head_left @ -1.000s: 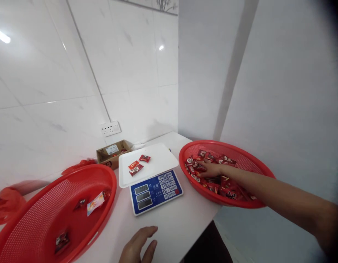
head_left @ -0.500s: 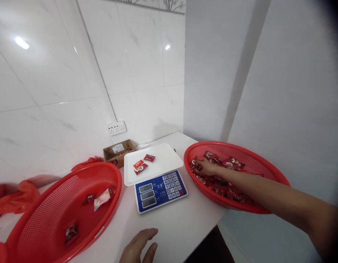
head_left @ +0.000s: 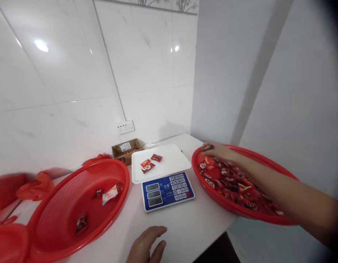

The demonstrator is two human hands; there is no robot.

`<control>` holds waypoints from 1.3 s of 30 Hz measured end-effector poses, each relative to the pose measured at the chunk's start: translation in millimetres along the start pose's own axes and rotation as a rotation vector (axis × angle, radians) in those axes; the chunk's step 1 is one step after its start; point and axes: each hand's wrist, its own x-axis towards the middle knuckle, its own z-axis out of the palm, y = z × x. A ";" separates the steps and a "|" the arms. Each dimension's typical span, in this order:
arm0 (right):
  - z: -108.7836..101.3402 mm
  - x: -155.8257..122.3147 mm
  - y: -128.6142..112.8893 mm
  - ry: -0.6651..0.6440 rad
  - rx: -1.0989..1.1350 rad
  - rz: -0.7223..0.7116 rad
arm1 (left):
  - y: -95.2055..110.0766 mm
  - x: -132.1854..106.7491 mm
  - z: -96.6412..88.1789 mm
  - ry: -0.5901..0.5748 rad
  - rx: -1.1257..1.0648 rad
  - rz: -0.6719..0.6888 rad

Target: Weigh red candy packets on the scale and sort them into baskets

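Note:
My right hand [head_left: 218, 151] is over the far left rim of the right red basket [head_left: 218, 199], its fingers closed on a small dark red wrapped snack packet [head_left: 207, 148]. Many red packets [head_left: 232, 182] lie in that basket below my forearm. Low in the view, my left hand [head_left: 148, 244] hovers above the white table with thumb and fingers apart, holding nothing. Between the hands stands a digital scale [head_left: 168, 191] with a blue keypad panel. On its white tray [head_left: 171, 159] rest several small packets [head_left: 148, 168], some overlapping.
To the left, another red basket [head_left: 59, 197] holds a few packets, one light-coloured [head_left: 109, 194]. Behind it are red plastic bags [head_left: 37, 186] and a cardboard box [head_left: 125, 155]. A tiled wall with a socket [head_left: 125, 126] and a grey wall [head_left: 240, 73] meet behind the table.
My right hand has risen from among the packets to the basket's far left rim with a packet in its fingers. The view has shifted slightly left; my left hand stays open.

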 end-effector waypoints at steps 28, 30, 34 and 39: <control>131.1 35.8 -95.5 -0.292 0.097 -0.071 | -10.9 -24.7 -11.5 -0.075 -0.015 -0.169; 125.6 37.0 -95.0 -0.279 0.102 -0.068 | -9.8 -23.8 -9.5 -0.018 -0.013 -0.190; 117.6 36.7 -96.6 -0.236 0.099 -0.105 | -8.5 -22.9 -6.7 -0.053 -0.024 -0.188; 120.9 30.9 -100.1 -0.218 0.052 -0.148 | -7.4 -22.6 -6.7 -0.054 -0.050 -0.251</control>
